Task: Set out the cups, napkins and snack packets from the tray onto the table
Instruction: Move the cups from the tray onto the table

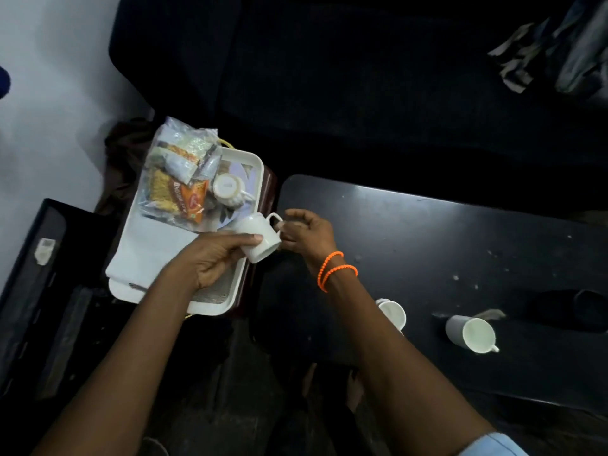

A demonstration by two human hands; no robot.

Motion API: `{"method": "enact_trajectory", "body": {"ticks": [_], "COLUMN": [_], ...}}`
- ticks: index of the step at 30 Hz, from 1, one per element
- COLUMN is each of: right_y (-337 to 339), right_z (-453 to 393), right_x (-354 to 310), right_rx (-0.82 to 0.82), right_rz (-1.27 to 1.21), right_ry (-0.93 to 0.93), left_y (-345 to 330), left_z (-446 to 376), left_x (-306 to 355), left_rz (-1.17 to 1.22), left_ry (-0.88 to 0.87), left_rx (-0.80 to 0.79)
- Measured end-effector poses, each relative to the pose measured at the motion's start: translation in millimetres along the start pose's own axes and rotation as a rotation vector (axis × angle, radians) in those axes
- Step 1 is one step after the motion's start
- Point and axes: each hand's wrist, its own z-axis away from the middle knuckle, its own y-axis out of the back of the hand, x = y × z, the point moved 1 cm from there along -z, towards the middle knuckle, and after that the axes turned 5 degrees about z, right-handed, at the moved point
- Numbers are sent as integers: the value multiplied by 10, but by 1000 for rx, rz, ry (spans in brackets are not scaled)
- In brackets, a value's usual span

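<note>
A white tray (253, 166) rests on a dark stand left of the black table (427, 245). On it lie clear snack packets (179, 179), white napkins (151, 248) and one upturned white cup (227, 189). My left hand (214, 258) grips the body of another white cup (258, 235), tilted over the tray's right edge. My right hand (307, 232), with orange bead bracelets at the wrist, pinches that cup's handle. Two white cups stand on the table, one (393, 314) partly hidden by my right forearm, the other (472, 334) further right.
A dark sofa (329, 77) runs along the back with crumpled cloth (552, 54) at its right end. A black box (39, 291) sits to the left of the tray. The table surface carries pale specks.
</note>
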Motion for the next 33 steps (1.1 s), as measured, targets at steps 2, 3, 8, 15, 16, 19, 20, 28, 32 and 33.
{"method": "enact_trajectory", "body": {"ticks": [2,3,8,15,16,19,20,28,32,33], "right_y": [344,529,1377,2039,2087,2176,2190,2138,1634,1442], "right_z": [-1,-2,-22,-95,-97,-91,-86,-119,-223,-269], "right_x": [6,20,170,380,411,486,498,214,-78,-140], "right_rx": [24,53,329,500,500,494,488,784,738,690], "right_rz": [26,61,284,248,236,210,206,407,620,639], "right_ry": [14,23,43,6,-5,-44,-52,22,294,340], "left_y": [-310,-477,-1284,-1930,-1968,-2000,-1988,-1351,-861,-746], "left_z": [-84,-139,-415,-631,-635,-658,-671,-687,-607,-592], "left_x": [-207,-337,-1003,-1585,-1627,-1707,-1717,-1234,-630,-483], "left_rz": [-201,-280,-684,-812,-837,-894,-912,-1008,-936,-907], "left_ry": [-117,-168,-470,-630,-636,-656,-654,-632,-815,-840], "left_rx": [59,96,172,125,120,113,103,26,326,424]}}
